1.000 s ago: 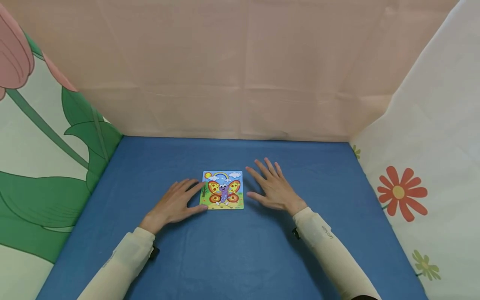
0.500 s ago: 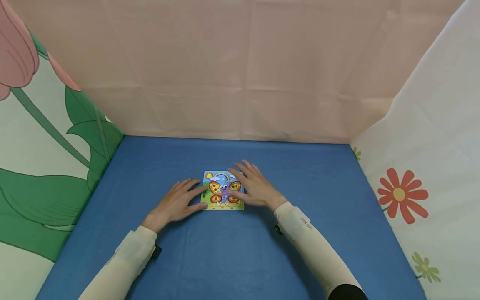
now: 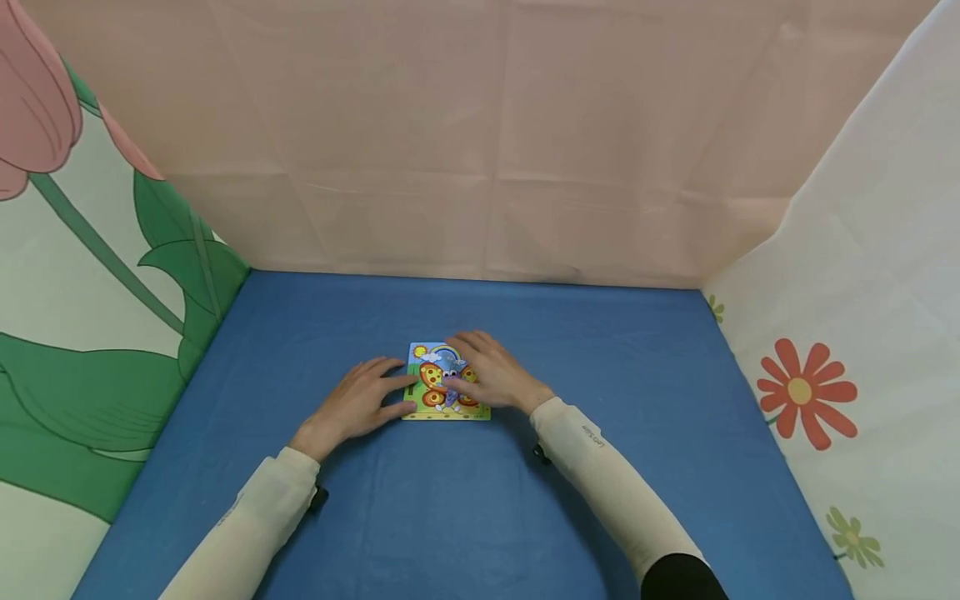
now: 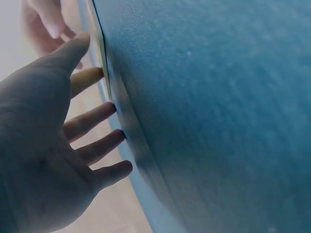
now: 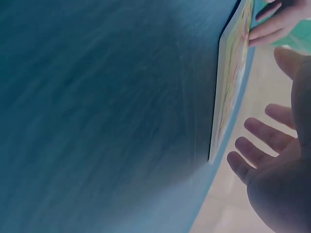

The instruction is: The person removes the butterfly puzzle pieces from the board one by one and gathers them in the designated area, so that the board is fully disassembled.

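Observation:
A square butterfly jigsaw puzzle (image 3: 433, 398) in a flat tray lies mid-table, its picture facing up. Thumb and index finger of my left hand (image 3: 352, 404) rest at its left edge, the fingers spread and nearly straight. Over the right half of the puzzle hovers my right hand (image 3: 498, 375), its loosely bent fingers covering the upper right part of the picture. From the right wrist view, a gap shows between that hand (image 5: 279, 160) and the puzzle board (image 5: 230, 82). Neither hand grips anything.
A blue cloth (image 3: 442, 508) covers the table. A plain beige curtain (image 3: 480, 150) closes off the back, a leaf-and-tulip cloth (image 3: 82, 392) the left side, and a white flowered cloth (image 3: 862, 275) the right.
My right hand has come leftward from beside the puzzle to above its right half, its fingers bending a little. The left hand has stayed at the left edge.

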The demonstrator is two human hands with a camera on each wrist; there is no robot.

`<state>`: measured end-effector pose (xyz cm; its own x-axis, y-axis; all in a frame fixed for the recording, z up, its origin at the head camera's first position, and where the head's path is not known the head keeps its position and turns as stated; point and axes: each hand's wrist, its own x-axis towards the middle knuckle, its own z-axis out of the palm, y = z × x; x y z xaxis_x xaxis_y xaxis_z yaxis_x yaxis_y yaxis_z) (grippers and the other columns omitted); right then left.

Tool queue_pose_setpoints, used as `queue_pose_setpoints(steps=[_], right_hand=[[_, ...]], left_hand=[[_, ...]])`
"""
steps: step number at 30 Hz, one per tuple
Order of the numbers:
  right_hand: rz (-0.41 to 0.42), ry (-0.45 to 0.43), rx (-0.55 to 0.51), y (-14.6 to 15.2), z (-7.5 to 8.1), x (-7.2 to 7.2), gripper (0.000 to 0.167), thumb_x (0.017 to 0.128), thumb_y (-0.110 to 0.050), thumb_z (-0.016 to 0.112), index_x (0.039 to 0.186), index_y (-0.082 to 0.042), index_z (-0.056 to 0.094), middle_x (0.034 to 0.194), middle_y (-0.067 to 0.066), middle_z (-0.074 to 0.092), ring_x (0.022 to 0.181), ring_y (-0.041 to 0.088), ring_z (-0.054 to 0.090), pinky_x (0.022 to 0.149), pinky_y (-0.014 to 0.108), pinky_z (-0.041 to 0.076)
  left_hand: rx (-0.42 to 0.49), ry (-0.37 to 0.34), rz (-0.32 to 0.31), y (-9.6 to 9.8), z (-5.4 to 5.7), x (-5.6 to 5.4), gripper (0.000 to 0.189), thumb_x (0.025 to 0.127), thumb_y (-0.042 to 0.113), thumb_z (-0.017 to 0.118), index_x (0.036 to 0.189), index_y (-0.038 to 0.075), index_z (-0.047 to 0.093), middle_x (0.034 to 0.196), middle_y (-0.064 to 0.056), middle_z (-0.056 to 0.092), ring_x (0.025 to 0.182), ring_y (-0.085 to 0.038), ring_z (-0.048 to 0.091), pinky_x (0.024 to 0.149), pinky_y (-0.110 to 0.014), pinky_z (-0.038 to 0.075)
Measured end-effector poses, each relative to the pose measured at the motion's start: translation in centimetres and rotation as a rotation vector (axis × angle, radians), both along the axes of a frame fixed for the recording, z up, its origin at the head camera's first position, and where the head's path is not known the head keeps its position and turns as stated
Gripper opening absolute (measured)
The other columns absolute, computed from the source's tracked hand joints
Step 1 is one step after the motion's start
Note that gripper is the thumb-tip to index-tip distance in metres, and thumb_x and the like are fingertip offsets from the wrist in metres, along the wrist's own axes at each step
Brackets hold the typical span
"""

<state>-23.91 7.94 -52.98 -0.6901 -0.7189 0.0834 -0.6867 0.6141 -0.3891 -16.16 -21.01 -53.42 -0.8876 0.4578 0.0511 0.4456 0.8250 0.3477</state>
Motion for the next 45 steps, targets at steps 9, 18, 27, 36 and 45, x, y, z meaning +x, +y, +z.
queue_pose_setpoints(steps=[9, 18, 27, 36, 45], right_hand=[[-0.003, -0.027, -0.010, -1.6, -0.3, -0.6, 0.072, 0.111, -0.046, 0.073, 0.167, -0.006, 0.053, 0.167, 0.019, 0.058, 0.155, 0.040, 0.054, 0.131, 0.061, 0.047], [-0.024, -0.032, 0.012, -2.7, -0.4, -0.8, 0.068, 0.113, -0.045, 0.071, 0.166, -0.006, 0.056, 0.163, 0.019, 0.061, 0.146, 0.038, 0.059, 0.125, 0.060, 0.051], [-0.067, 0.027, 0.045, -4.0, -1.0, -0.6, 0.061, 0.112, -0.043, 0.072, 0.161, -0.008, 0.062, 0.155, 0.016, 0.063, 0.133, 0.036, 0.060, 0.108, 0.054, 0.055], [-0.119, -0.016, 0.068, -4.2, -1.0, -0.6, 0.060, 0.111, -0.047, 0.074, 0.159, -0.012, 0.065, 0.156, 0.012, 0.061, 0.135, 0.033, 0.057, 0.109, 0.052, 0.053], [-0.175, -0.101, 0.062, -4.6, -0.6, -0.8, 0.053, 0.111, -0.044, 0.074, 0.156, -0.016, 0.067, 0.155, 0.010, 0.060, 0.129, 0.029, 0.055, 0.108, 0.048, 0.049]], left_hand=[[0.004, 0.034, -0.006, 0.3, 0.0, -0.4, 0.051, 0.101, 0.043, 0.086, 0.142, 0.013, 0.081, 0.157, -0.025, 0.068, 0.147, -0.050, 0.063, 0.122, -0.072, 0.051], [0.053, -0.010, 0.035, 0.4, 0.3, -0.5, 0.052, 0.096, 0.039, 0.092, 0.139, 0.011, 0.082, 0.156, -0.025, 0.068, 0.145, -0.049, 0.064, 0.120, -0.069, 0.054], [0.057, -0.033, 0.069, 0.4, 0.5, -0.5, 0.050, 0.096, 0.037, 0.092, 0.137, 0.011, 0.083, 0.157, -0.025, 0.067, 0.146, -0.051, 0.062, 0.118, -0.071, 0.054], [0.052, -0.052, 0.072, 0.5, 0.4, -0.7, 0.049, 0.096, 0.038, 0.092, 0.137, 0.013, 0.084, 0.159, -0.024, 0.067, 0.147, -0.051, 0.061, 0.118, -0.070, 0.054], [0.058, -0.053, 0.067, 0.7, 0.5, -0.7, 0.049, 0.096, 0.037, 0.092, 0.137, 0.012, 0.083, 0.158, -0.025, 0.067, 0.146, -0.051, 0.062, 0.119, -0.071, 0.053]])
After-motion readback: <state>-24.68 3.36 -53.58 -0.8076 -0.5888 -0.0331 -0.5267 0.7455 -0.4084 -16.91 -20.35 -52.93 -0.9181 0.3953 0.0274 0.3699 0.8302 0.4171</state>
